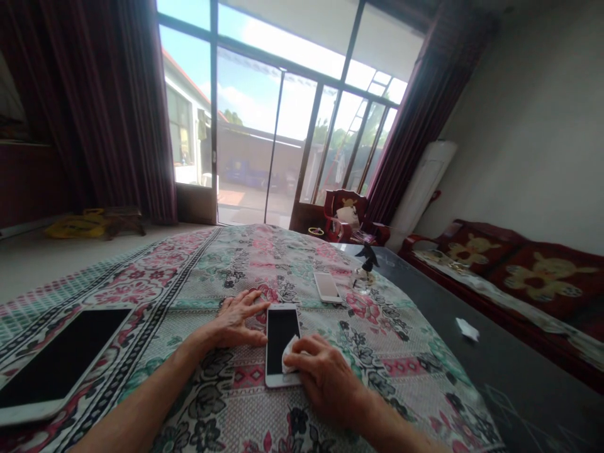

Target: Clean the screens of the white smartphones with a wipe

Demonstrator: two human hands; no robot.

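Smartphone [278,333] could skid on floral tablecloth [368,340] if rubbed hard. Left hand [238,321], fingers spread, at its edge; right hand [325,371] pinches white tissue [288,356].

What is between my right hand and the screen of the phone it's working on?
A crumpled white wipe, pinched in the right hand over the lower right of the dark-screened phone; the head view shows it.

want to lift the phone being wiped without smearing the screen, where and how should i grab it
Probably grip the phone by its long edges near the far end, from above: it lies flat on the patterned cloth, that end is uncovered, and the right hand with the white wipe covers its lower right.
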